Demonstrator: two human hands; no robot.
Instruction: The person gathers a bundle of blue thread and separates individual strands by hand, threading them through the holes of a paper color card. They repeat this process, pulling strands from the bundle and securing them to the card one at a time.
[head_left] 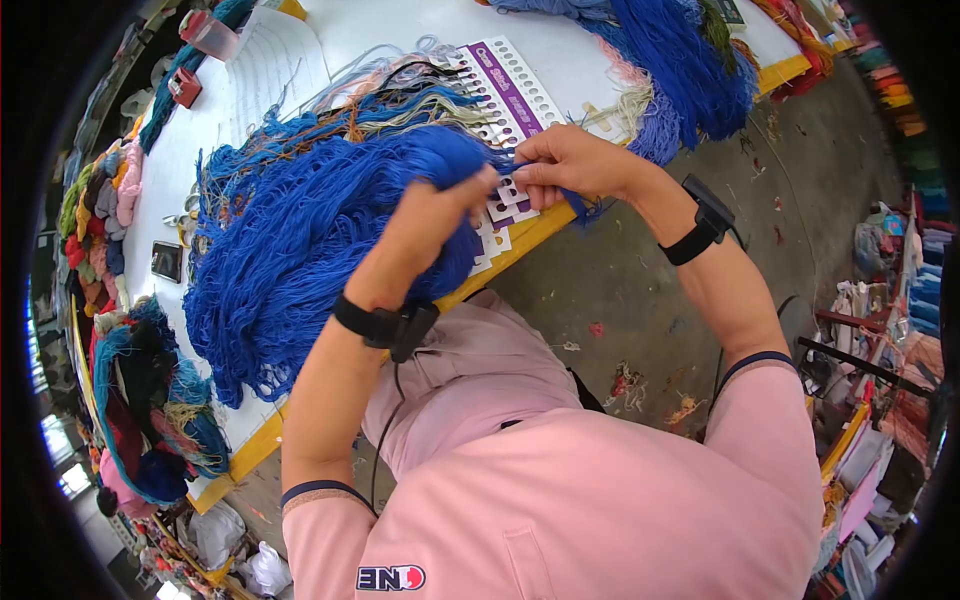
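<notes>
A large mass of bright blue embroidery thread (290, 235) lies along the table edge. At its right end my left hand (440, 225) is closed on strands of the thread, its fingers slightly smeared by motion. My right hand (570, 165) pinches the blue thread beside the punched holes of a white thread card (545, 92) with a purple printed strip. A loose blue tail hangs below my right fingers. More cards lie partly hidden under the hands. Threads in blue, cream, black and orange run leftward from the card holes.
Blue and lilac skeins (675, 70) hang over the table's far right edge. A phone (167, 261), a small red object (184, 87) and a printed sheet (275, 70) lie on the white table. More skeins (150, 400) hang at the left. Thread scraps litter the floor (640, 310).
</notes>
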